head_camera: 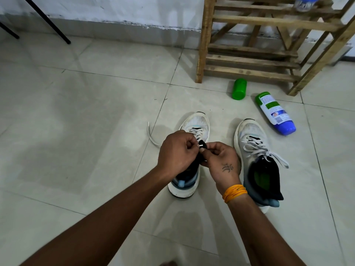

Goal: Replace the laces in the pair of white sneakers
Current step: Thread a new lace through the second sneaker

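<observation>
Starting at about 9 o'clock from the shoes, the loose end of a lace (151, 135) trails out across the tiled floor (86, 112), lying slack and out of the way, and as far as I can tell it runs back toward the left sneaker (194, 150). That sneaker sits toe pointing to 12 o'clock, with only the lower eyelets threaded so far, so my guess is this shoe is mid-lacing. The left hand (175, 150) is curled tight over the tongue area with fingers pinched on the lace tip (200, 145), the little white aglet poking out toward 3 o'clock. Right against it, the right hand (219, 158) has fingers and thumb nipped on the black tongue or eyelet edge, probably steadying the hole so the tip can go through. I can't see the actual eyelet, the knuckles hide it. At 3 o'clock of all that stands the right sneaker (255, 150), fully laced with a loose bow flopping to its outer side, looks finished or untouched, hard to say. Further out around 1 o'clock there's a green cap (239, 89) and a blue and green bottle (274, 114) lying on its side, then a wooden rack (269, 50) behind. None of it crowds the hands.
</observation>
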